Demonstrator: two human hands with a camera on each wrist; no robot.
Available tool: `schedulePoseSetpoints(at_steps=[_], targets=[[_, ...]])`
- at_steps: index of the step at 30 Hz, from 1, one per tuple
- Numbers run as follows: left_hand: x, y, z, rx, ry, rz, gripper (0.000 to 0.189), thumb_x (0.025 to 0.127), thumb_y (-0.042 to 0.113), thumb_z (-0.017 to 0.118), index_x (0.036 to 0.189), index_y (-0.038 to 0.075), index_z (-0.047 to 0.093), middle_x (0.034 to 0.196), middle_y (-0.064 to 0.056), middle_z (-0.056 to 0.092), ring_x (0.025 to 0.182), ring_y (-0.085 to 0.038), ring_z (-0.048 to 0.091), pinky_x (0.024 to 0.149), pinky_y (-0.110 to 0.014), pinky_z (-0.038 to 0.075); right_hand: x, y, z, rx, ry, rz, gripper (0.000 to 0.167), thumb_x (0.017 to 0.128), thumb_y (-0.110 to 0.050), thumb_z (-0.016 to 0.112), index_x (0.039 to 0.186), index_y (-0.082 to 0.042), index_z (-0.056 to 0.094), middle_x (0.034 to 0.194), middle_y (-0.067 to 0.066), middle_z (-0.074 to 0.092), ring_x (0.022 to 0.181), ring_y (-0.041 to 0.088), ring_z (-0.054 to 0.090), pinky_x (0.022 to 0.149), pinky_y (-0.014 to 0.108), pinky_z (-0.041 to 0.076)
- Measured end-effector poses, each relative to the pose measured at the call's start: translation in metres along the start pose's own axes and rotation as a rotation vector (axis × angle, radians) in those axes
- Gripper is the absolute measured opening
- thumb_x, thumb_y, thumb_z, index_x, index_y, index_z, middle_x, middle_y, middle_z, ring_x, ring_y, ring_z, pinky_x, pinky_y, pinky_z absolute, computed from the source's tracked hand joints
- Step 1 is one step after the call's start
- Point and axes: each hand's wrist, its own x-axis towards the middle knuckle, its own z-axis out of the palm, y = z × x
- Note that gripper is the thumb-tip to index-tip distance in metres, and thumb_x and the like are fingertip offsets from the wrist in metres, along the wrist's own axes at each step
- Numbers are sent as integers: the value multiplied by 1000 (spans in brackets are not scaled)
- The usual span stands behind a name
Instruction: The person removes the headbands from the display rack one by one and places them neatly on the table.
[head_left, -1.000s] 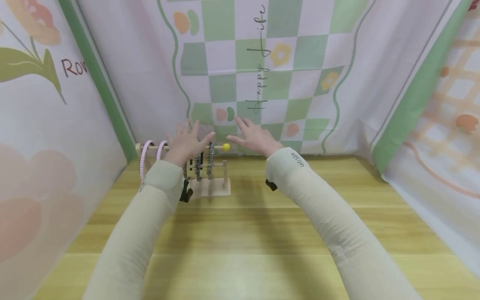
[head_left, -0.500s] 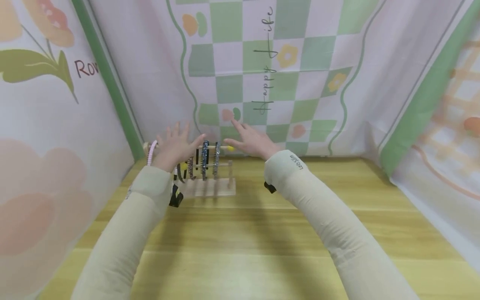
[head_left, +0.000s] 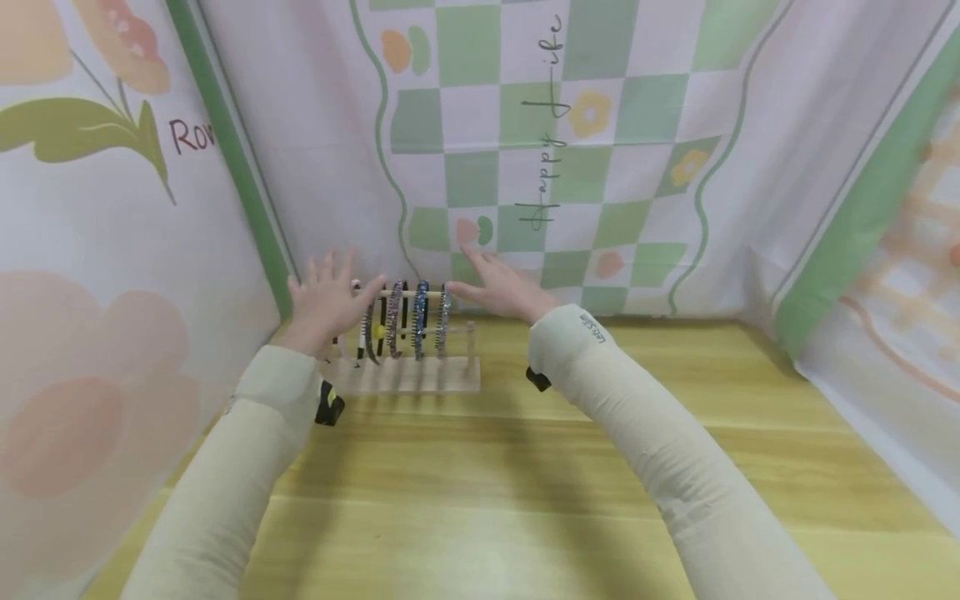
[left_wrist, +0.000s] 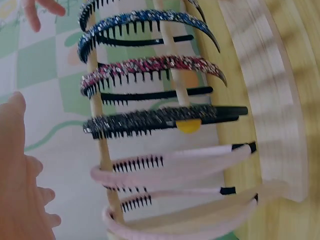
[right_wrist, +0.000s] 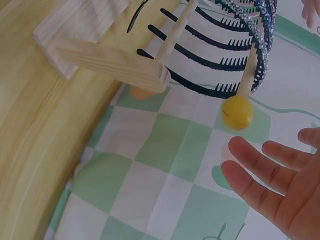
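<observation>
A wooden headband stand (head_left: 442,379) stands at the back left of the table. On its upper rod hang a blue glitter headband (left_wrist: 145,18), a red-and-silver one (left_wrist: 155,65), a black sparkly one (left_wrist: 150,119) and pale pink ones (left_wrist: 175,172). A yellow ball (right_wrist: 237,112) caps the rod's end. My left hand (head_left: 326,304) is spread over the stand's left end, hiding the pink headbands in the head view. With fingers extended, my right hand (head_left: 508,287) is by the rod's right end, its fingertips just below the yellow ball in the right wrist view. Neither hand holds anything.
The wood-grain table (head_left: 480,467) runs up to a checked green-and-white cloth (head_left: 517,192) behind the stand. Printed fabric (head_left: 82,317) walls in the left side, and a green-edged curtain (head_left: 862,192) hangs at the right. Black straps (head_left: 538,379) show under both wrists.
My left hand has moved left along the stand, uncovering the glitter headbands and covering the pink ones. The head view has turned slightly left. My right hand now overlaps the yellow ball.
</observation>
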Motion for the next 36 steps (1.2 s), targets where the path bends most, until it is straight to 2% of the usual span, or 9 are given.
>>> schedulePoseSetpoints(at_steps=[10, 16, 20, 24, 28, 31, 36], targets=[[-11, -23, 6, -89, 40, 21, 91, 85, 72, 15, 147, 9, -6, 149, -19, -15, 130, -43, -19, 95, -61, -17, 4, 0, 7, 44, -15, 1, 83, 87, -62, 43, 148, -27, 0, 152, 9, 11, 135, 28, 18, 106, 47, 19], [-12, -36, 10, -126, 53, 30, 88, 88, 68, 21, 146, 8, -8, 149, -19, -16, 131, -42, -18, 97, -58, -17, 7, -1, 10, 55, -21, -2, 86, 85, -66, 41, 149, -23, 2, 153, 7, 9, 136, 27, 14, 107, 47, 16], [-14, -46, 13, -148, 67, 39, 89, 89, 66, 25, 146, 6, -9, 149, -19, -16, 132, -42, -16, 100, -56, -14, 8, -3, 12, 84, -27, -5, 84, 87, -62, 44, 149, -21, 5, 153, 7, 10, 136, 27, 15, 106, 48, 16], [-16, -54, 18, -160, 78, 46, 88, 91, 63, 27, 145, 6, -11, 149, -19, -16, 132, -42, -14, 102, -55, -12, 9, -5, 15, 94, -26, 2, 81, 88, -58, 46, 149, -21, 6, 152, 7, 11, 135, 28, 18, 106, 50, 18], [-17, -61, 24, -184, 91, 60, 87, 92, 60, 30, 145, 6, -13, 149, -19, -15, 133, -40, -14, 102, -54, -12, 10, -4, 17, 85, -25, 21, 83, 87, -62, 45, 149, -24, 6, 152, 6, 11, 135, 28, 19, 105, 50, 18], [-18, -66, 28, -213, 106, 65, 88, 91, 60, 32, 145, 7, -13, 149, -17, -15, 133, -39, -14, 103, -55, -9, 10, -3, 18, 86, -28, 29, 85, 84, -65, 44, 149, -25, 6, 152, 5, 11, 135, 27, 18, 105, 50, 18], [-20, -74, 36, -260, 141, 69, 90, 90, 61, 36, 145, 11, -13, 150, -14, -15, 134, -37, -12, 102, -59, -3, 11, -4, 20, 99, -27, 20, 82, 87, -60, 47, 149, -23, 7, 152, 5, 13, 135, 27, 18, 106, 49, 18]])
